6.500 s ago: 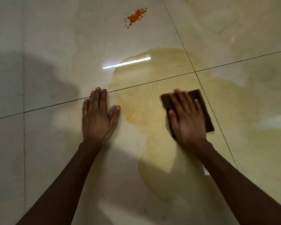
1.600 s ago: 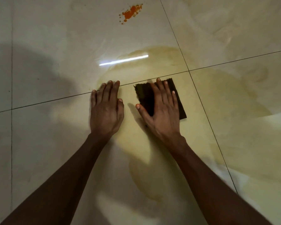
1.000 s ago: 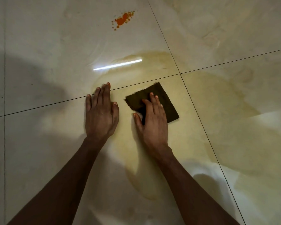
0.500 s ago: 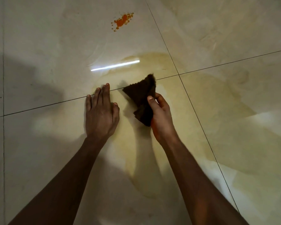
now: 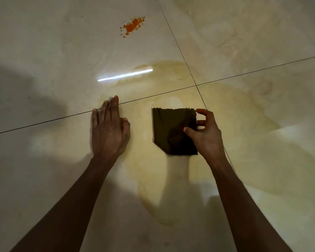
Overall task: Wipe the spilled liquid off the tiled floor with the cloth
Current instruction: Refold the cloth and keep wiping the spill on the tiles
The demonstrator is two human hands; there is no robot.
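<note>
Dark brown cloth point(image 5: 171, 131): lying flat on the tiled floor point(image 5: 44, 42), within a yellowish liquid spill point(image 5: 235, 113). Right hand point(image 5: 205, 135): fingers curled, pinching the cloth's right edge. Left hand point(image 5: 109, 131): fingers straight, palm flat on the floor, holding nothing, apart from the cloth. Orange splatter point(image 5: 132, 27): farther off, well apart from both hands. Tube-light reflection point(image 5: 125, 75): near the spill's far edge.

— How's the left hand point(image 5: 109, 131)?
— Flat, palm down, fingers straight and together, arm extended.
— And the right hand point(image 5: 205, 135)?
— Fingers curled, thumb and fingertips pinching; forearm reaching forward.
</note>
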